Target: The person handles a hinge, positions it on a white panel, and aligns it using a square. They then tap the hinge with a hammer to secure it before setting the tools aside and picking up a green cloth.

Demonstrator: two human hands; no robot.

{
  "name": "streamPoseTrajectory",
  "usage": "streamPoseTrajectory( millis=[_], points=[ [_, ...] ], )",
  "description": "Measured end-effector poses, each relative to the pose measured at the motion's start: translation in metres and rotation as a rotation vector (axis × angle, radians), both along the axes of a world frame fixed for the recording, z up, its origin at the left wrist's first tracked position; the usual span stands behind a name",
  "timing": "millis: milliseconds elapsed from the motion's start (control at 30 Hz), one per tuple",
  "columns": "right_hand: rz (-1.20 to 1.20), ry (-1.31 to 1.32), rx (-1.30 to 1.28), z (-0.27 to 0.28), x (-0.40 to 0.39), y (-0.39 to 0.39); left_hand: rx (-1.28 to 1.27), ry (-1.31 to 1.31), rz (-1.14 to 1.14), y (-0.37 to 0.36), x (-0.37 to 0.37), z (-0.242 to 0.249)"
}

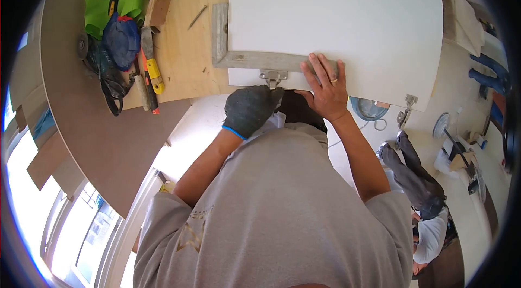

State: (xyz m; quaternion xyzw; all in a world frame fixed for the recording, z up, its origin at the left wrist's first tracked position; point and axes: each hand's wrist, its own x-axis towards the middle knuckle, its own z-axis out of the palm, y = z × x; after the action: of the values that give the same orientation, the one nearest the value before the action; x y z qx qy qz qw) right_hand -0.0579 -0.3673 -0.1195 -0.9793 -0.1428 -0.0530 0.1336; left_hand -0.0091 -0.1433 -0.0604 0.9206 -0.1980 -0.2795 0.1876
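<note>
A white panel [336,11] lies flat on the plywood worktop. A worn grey L-shaped square [260,61] rests on it, one leg along the panel's near edge and the other past its left side. My left hand [251,108], in a dark glove with a blue cuff, is closed at a metal cabinet hinge [273,75] on that edge; the fingertips are partly hidden. My bare right hand [328,84], wearing a ring, lies with fingers spread over the square's right end and the panel. Another cabinet hinge [407,110] hangs at the panel's right corner.
Left on the plywood [187,65] are a green bag [97,3], a blue cloth item [120,41], a yellow-handled cutter [155,76], a wood block [157,8] and a loose screw-like piece [197,17]. Another person [415,179] is at lower right, near a fan-like object [442,125].
</note>
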Motion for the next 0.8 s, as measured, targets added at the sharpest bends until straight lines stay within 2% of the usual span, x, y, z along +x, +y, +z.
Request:
streamPoseTrajectory(
  millis=[100,133,200,233,333,467,667,733,800],
  points=[
    [0.006,-0.016,0.003,-0.001,0.004,-0.001,-0.128,0.064,0.177,0.022,0.018,-0.012],
    [0.005,-0.015,0.005,-0.001,0.004,-0.002,0.016,-0.063,0.000,0.025,0.028,0.003],
    [0.001,0.002,0.016,0.000,0.000,-0.001,0.082,0.131,0.158,0.023,0.056,0.007],
    [-0.001,0.005,0.024,0.000,0.001,-0.001,0.175,0.236,0.167,0.015,0.069,0.018],
    [0.001,0.010,0.031,0.000,0.002,-0.003,0.183,0.240,0.009,0.019,0.083,-0.004],
    [0.006,0.022,0.034,0.002,0.001,-0.002,0.258,0.306,0.058,0.009,0.087,0.012],
    [0.011,-0.016,0.062,0.000,0.001,-0.004,0.294,0.258,-0.028,0.011,0.083,-0.009],
    [0.009,-0.022,0.076,0.000,0.002,-0.003,0.331,0.281,0.033,0.004,0.088,0.005],
    [0.005,-0.017,0.084,0.001,0.001,-0.003,0.343,0.320,-0.005,-0.001,0.097,0.011]
  ],
)
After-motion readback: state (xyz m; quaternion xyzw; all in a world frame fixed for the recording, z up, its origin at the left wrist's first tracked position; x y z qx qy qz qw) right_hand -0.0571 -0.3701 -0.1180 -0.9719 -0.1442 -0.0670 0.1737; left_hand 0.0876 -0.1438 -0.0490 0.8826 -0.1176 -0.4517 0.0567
